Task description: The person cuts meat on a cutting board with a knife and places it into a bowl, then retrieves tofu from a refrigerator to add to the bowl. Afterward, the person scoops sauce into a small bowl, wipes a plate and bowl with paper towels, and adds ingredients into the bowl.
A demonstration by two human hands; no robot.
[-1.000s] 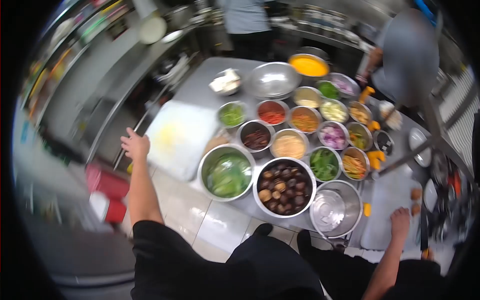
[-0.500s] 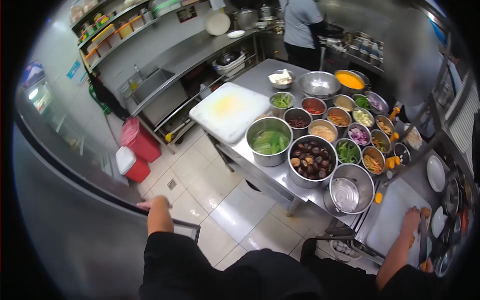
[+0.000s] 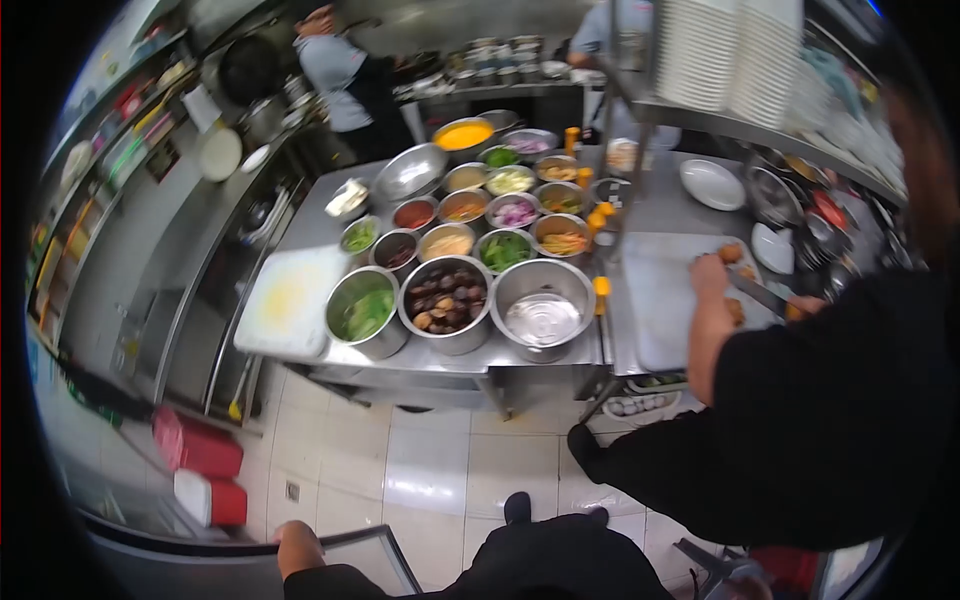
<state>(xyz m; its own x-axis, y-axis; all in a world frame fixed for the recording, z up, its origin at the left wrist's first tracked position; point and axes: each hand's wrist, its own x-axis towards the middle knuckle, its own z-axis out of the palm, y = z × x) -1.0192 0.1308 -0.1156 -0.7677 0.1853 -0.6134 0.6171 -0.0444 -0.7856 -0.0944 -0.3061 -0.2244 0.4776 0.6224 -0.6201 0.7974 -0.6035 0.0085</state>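
Note:
My left hand point(image 3: 298, 546) is at the lower left, at the top edge of a grey framed door point(image 3: 372, 552). Its fingers curl over that edge and are partly hidden. My right hand is outside the view. On the right, a co-worker in black sleeves bends over a white cutting board point(image 3: 655, 300). One of that person's hands point(image 3: 710, 275) presses on brown food pieces point(image 3: 735, 310), while the other holds a knife point(image 3: 757, 294).
A steel table carries a pot of dark mushrooms point(image 3: 447, 305), a pot of green vegetables point(image 3: 366, 312), a large steel pot point(image 3: 543, 305) and several smaller containers. Red bins point(image 3: 205, 445) stand left. Another person point(image 3: 345, 80) is at the back. Stacked plates point(image 3: 700, 50) sit on a shelf.
My view has swung to the right, bringing the co-worker with the knife and the stacked plates further into sight. My left hand stays at the door's edge, now lower in view.

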